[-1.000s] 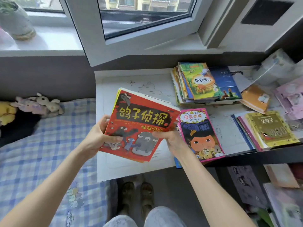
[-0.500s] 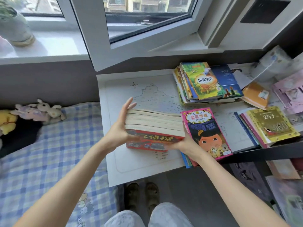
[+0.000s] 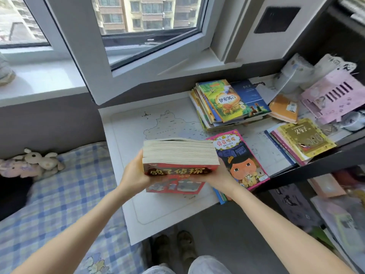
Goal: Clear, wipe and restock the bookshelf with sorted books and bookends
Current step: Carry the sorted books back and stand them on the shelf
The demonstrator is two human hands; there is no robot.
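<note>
Both my hands hold a stack of red-covered books (image 3: 178, 155) upright on its edge, page edges facing up, above the white map sheet (image 3: 158, 123) on the desk. My left hand (image 3: 134, 173) grips the stack's left end. At the right end my right hand (image 3: 221, 176) grips it from below, partly hidden by the stack. A pink-covered book (image 3: 240, 157) lies flat just right of the stack, on top of a few other books.
A pile of picture books (image 3: 223, 101) lies at the back of the desk; a yellow-covered pile (image 3: 304, 139) sits at its right edge. Pink bookends (image 3: 333, 95) and rolls stand far right. A bed with plush toys (image 3: 37, 163) lies left. Shelves with papers run below right.
The red stack was tipped from cover-facing-me to standing on its edge, page edges up. My left fingers, straight against its end half a second ago, now wrap it. The view shifted up.
</note>
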